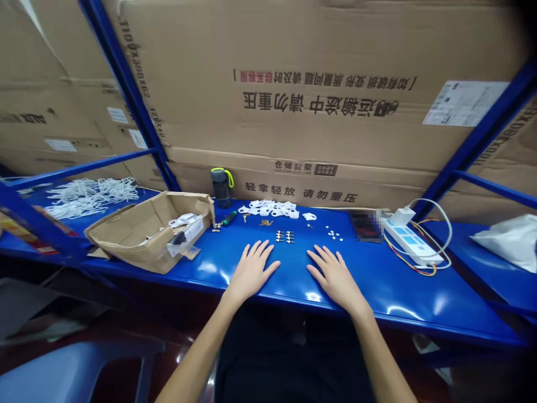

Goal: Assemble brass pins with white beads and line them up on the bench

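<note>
My left hand [251,270] and my right hand [335,278] lie flat on the blue bench top [319,285], fingers spread, holding nothing. Just beyond them, between the two hands, stand two short rows of small brass metal parts [285,237]. Farther back is a heap of white plastic pieces [268,209]. Tiny white round pieces [334,234] lie beyond my right hand. A green-handled screwdriver [229,218] rests beyond my left hand, near a few loose brass bits [265,223].
An open cardboard box [149,246] with white parts sits to the left, beside a tangle of white cords [90,197]. A dark bottle [221,187] stands at the back. On the right are a white power strip [413,242] with wires and a white bag [505,242]. Blue shelf uprights [130,95] frame the bench.
</note>
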### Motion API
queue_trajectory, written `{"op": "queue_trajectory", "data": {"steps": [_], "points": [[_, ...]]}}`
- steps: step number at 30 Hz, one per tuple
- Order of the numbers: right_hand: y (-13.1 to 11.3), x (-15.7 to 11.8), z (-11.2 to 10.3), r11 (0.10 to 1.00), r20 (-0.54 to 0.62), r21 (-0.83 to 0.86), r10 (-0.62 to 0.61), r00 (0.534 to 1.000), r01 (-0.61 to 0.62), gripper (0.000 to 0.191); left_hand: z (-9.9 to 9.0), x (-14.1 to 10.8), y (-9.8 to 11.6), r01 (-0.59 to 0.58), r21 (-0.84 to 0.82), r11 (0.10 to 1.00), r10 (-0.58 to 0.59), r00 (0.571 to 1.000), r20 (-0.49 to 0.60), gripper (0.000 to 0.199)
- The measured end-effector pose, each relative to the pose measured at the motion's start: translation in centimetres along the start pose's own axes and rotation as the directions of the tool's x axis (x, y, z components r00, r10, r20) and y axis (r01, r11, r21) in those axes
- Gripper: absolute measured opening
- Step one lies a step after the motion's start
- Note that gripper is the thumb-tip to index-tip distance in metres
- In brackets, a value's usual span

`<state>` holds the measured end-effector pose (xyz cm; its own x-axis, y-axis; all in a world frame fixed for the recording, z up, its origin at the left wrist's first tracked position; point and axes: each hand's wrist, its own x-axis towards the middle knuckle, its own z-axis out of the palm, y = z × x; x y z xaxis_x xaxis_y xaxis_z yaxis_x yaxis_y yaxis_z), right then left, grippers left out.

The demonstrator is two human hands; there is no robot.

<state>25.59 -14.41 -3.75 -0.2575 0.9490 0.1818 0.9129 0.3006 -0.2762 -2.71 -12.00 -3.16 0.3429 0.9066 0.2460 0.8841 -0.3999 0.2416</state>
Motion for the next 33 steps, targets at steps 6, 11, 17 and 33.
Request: {"op": "queue_trajectory", "data": {"steps": [6,11,17,33], "points": [[-0.60,-0.17,-0.54,0.999,-0.014,-0.015,-0.029,0.999,0.029,0.056,-0.08,0.00,-0.02,-0.006,0.003,1.000,0.007,1.000,-0.010,0.058],[-0.43,-0.53,-0.80,0.998,-0.006,0.010,-0.065,0.998,0.065,0.055,-0.12,-0.02,0.12,-0.004,0.010,1.000,0.004,1.000,0.000,0.059],[-0.43,-0.29,-0.61,0.998,-0.009,0.001,-0.066,0.998,0.067,0.055,-0.36,-0.07,0.17,-0.005,0.015,1.000,0.005,1.000,0.003,0.058],[-0.37,-0.34,-0.54,0.997,-0.040,-0.003,-0.081,0.996,0.080,0.053,-0.62,0.11,0.38,-0.012,0.025,1.000,0.012,1.000,0.011,0.058]]}}
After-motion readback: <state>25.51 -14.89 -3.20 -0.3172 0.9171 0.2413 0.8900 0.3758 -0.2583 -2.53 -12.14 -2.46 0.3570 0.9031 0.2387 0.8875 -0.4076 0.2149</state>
